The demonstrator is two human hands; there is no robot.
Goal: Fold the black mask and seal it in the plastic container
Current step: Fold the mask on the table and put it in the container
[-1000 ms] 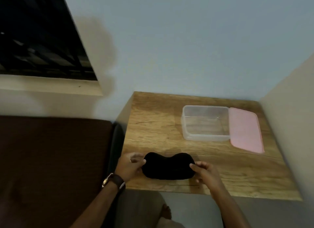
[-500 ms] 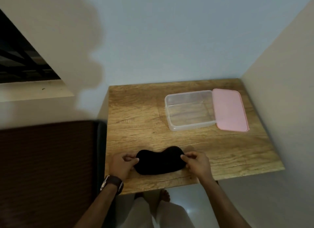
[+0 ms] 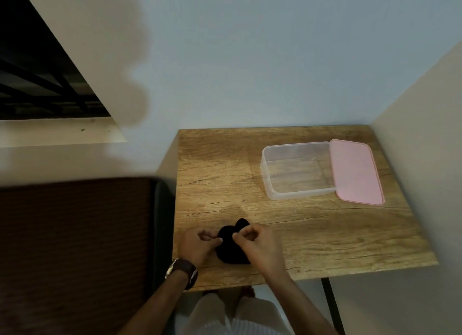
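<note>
Mask (image 3: pixel 231 247) now doubled (both hands pinching).

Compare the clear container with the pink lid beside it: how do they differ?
The clear container is see-through, deep-walled, open and empty; the pink lid is opaque and flat, lying off the container against its right side. Both are rounded rectangles resting on the wooden table, untouched by either hand.

Head view, steeply downward (close).
</note>
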